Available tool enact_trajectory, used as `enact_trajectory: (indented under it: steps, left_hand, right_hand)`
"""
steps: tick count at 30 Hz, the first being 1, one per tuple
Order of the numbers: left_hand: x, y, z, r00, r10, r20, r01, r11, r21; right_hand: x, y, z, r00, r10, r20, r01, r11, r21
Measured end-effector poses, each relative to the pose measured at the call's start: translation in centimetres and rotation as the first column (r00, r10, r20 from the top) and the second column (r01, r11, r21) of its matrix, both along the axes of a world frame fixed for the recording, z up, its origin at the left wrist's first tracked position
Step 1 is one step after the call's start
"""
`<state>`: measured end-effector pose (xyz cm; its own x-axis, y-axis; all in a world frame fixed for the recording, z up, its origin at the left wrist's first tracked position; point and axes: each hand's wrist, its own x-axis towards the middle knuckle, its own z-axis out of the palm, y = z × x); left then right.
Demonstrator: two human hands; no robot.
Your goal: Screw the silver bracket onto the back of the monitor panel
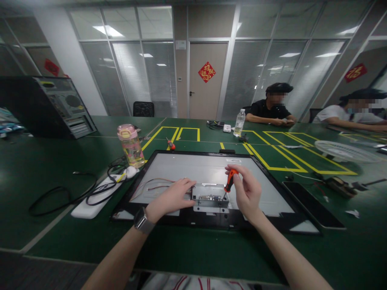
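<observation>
A flat display panel (187,167) with a black frame lies on the green table, its grey back facing up. Near its front edge sits a metal bracket (208,204). My left hand (172,197), wearing a watch, holds the bracket's left end between thumb and fingers. Gripped in my right hand (248,191) is an orange and black screwdriver (231,180), tilted, its shaft pointing down into the bracket. I cannot make out the screw at its tip. Thin wires (151,183) run across the panel left of the bracket.
A white power strip (90,203) with black cables and a pink-lidded bottle (131,146) stand left. Beyond the panel lie a small red screwdriver (171,144) and a water bottle (239,123). A black slab (313,205) lies right. Two people (270,110) sit across the table.
</observation>
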<state>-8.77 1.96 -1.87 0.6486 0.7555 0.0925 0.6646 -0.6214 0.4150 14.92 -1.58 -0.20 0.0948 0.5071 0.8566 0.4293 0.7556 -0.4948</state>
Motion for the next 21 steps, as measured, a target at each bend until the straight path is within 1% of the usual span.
enact_trajectory:
  steps: [4,7,9,13,15,21]
  left_hand:
    - [-0.09,0.15,-0.31,1.000,-0.007,0.002,0.007,1.000,0.008]
    - [-0.10,0.19,-0.32,1.000,-0.004,-0.009,0.004,1.000,0.007]
    - [-0.07,0.14,-0.21,1.000,0.001,-0.009,-0.001,1.000,0.003]
    - [-0.01,-0.04,0.05,1.000,0.006,-0.005,-0.006,1.000,-0.008]
    - [0.00,-0.09,0.09,1.000,0.006,-0.009,-0.006,1.000,-0.005]
    - [-0.05,-0.02,-0.08,1.000,-0.008,-0.001,0.008,1.000,0.007]
  right_hand:
    - [-0.30,0.22,0.34,0.992,-0.121,0.024,0.119,0.990,0.078]
    - [-0.20,0.22,0.32,0.987,-0.160,0.010,0.159,0.985,0.073]
    - [0.00,0.11,0.18,0.992,-0.127,-0.001,0.127,0.991,0.051]
    - [0.24,-0.03,-0.08,0.999,-0.020,-0.027,0.020,1.000,-0.010]
    - [0.16,0.05,-0.11,0.999,-0.024,-0.025,0.023,0.999,-0.029]
    - [-0.38,0.44,0.15,0.983,-0.184,-0.007,0.184,0.982,0.049]
